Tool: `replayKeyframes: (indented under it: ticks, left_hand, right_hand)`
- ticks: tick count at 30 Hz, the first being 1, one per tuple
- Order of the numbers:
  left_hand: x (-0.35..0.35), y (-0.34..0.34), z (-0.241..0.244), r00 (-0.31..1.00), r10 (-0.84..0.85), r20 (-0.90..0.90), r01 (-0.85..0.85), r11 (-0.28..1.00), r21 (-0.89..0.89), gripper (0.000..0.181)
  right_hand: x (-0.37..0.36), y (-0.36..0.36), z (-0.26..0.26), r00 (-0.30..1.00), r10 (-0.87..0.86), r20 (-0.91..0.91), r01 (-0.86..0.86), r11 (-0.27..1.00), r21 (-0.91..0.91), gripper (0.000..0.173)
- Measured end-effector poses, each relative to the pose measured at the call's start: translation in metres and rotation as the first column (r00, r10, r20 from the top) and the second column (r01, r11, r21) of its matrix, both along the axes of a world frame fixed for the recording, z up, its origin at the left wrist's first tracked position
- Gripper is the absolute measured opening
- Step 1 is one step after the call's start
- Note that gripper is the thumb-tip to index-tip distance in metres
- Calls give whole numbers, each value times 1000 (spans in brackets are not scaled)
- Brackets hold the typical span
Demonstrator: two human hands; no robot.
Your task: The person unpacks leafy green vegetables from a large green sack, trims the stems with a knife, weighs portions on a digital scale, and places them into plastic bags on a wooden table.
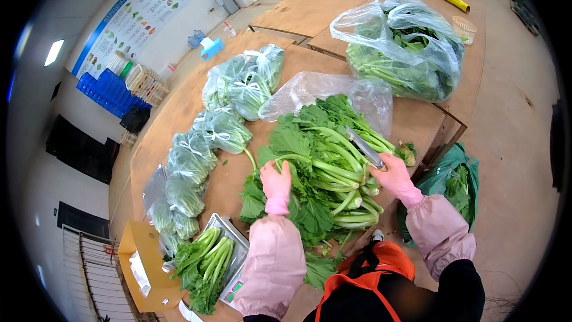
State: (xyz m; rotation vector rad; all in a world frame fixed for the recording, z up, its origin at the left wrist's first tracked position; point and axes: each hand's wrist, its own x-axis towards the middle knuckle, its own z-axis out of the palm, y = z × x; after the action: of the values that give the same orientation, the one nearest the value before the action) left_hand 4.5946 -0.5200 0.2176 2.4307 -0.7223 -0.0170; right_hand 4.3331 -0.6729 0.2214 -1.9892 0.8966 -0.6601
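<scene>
A large pile of leafy green vegetables with pale stalks [330, 161] lies on the wooden table before me. My right hand [393, 174], in a pink glove, grips a knife [364, 146] by its handle, the blade over the stalks. On the pile's left side, my left hand [275, 183], also gloved in pink, touches a leafy stalk; whether its fingers are closed on it is hard to tell. Below and left of that hand, more greens [210, 259] rest on a metal-topped weighing scale [241, 241]. A crumpled clear plastic bag [313, 91] lies behind the pile.
Tied bags of greens [185, 194] curve along the table's left side. A big open bag of greens [402, 49] stands at the back right. A cardboard box [143, 268] is at the lower left, a green sack [460, 188] on the right beyond the table edge.
</scene>
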Motion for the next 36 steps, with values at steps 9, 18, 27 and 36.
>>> replayKeyframes:
  ticks: [9, 18, 27, 36]
  left_hand:
    - [46, 26, -61, 807, -79, -585, -295, 804, -516, 42]
    - [-49, 96, 109, 992, -123, -27, 54, 608, -792, 46]
    - [-81, 174, 155, 965, -241, -102, 126, 769, -626, 75]
    - [-55, 216, 141, 878, -330, -347, -101, 581, -808, 70]
  right_hand:
    - [11, 8, 11, 996, 63, 63, -64, 998, 0, 23]
    - [69, 75, 133, 806, 484, 341, -499, 865, -48, 37]
    - [152, 144, 177, 449, 822, 351, -716, 566, -408, 40]
    - [193, 191, 190, 483, 856, 184, -867, 497, -34, 25]
